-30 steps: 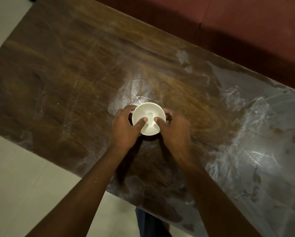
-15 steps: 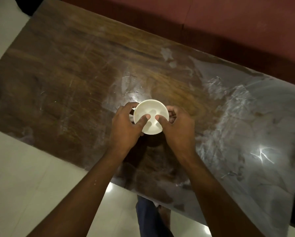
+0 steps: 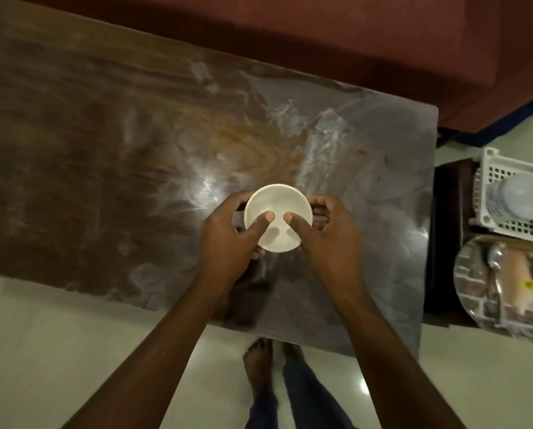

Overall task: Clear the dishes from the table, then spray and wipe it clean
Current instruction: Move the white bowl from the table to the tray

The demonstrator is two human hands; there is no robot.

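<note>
White bowl (image 3: 274, 202), still gripped by left hand (image 3: 228, 246) and right hand (image 3: 331, 243), basket (image 3: 503, 168) newly visible

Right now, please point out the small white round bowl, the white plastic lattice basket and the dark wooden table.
small white round bowl (image 3: 277, 199): head view, inner wall.
white plastic lattice basket (image 3: 504, 171): head view, perforated side.
dark wooden table (image 3: 104, 134): head view, bare top.

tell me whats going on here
A person grips a small white bowl with both hands over a smeared wooden table. The left hand and right hand each have a thumb inside the rim and fingers round the outside. Whether the bowl is lifted cannot be told. Off the table's right end are a white basket and a steel plate.
</note>
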